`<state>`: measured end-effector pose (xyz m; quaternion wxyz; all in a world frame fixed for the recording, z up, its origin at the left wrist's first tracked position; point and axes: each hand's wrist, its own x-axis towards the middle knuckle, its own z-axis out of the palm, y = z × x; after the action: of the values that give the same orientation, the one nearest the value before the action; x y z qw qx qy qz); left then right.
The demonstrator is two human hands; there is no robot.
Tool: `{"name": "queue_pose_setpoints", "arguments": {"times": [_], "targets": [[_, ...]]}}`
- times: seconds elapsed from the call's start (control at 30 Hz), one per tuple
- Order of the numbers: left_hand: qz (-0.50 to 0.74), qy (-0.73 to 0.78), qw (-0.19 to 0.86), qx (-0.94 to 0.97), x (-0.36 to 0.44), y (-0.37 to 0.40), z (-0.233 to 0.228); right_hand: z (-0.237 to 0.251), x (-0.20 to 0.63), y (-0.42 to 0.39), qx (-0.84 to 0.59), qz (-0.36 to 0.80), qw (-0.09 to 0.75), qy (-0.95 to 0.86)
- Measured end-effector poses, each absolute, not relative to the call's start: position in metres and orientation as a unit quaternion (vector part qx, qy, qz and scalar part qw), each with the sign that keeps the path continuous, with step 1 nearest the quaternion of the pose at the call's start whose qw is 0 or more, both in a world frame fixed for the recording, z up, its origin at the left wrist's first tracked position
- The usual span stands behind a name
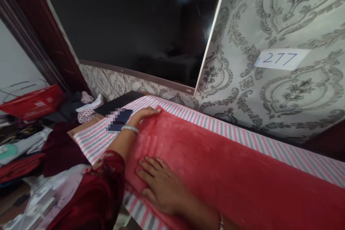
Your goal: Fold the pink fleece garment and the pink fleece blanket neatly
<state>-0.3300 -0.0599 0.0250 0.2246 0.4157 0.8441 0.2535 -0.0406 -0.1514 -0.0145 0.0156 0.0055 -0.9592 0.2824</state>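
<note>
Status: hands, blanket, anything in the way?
Left hand flat on far corner of red blanket. Right hand flat on near edge, holding nothing. Phone lies just beyond the left hand.

We've got the blanket lying on the striped sheet, the phone on that sheet just left of the left hand, the TV behind on the wall, and clothes piled off left.
</note>
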Motion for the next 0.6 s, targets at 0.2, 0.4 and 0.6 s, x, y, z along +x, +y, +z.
{"name": "queue_pose_setpoints", "arguments": {"times": [0.2,0.4,0.6], "targets": [[0.265,0.795,0.348,0.420,-0.329,-0.128,0.028,-0.022,-0.043,-0.152,0.000,0.253,0.027,-0.967],[0.273,0.838,0.242,0.406,-0.321,-0.142,0.010,-0.031,-0.047,-0.153,-0.009,0.226,0.029,-0.974],[0.255,0.841,0.223,0.422,-0.322,-0.150,0.017,-0.025,-0.043,-0.154,-0.006,0.225,0.008,-0.974]]}}
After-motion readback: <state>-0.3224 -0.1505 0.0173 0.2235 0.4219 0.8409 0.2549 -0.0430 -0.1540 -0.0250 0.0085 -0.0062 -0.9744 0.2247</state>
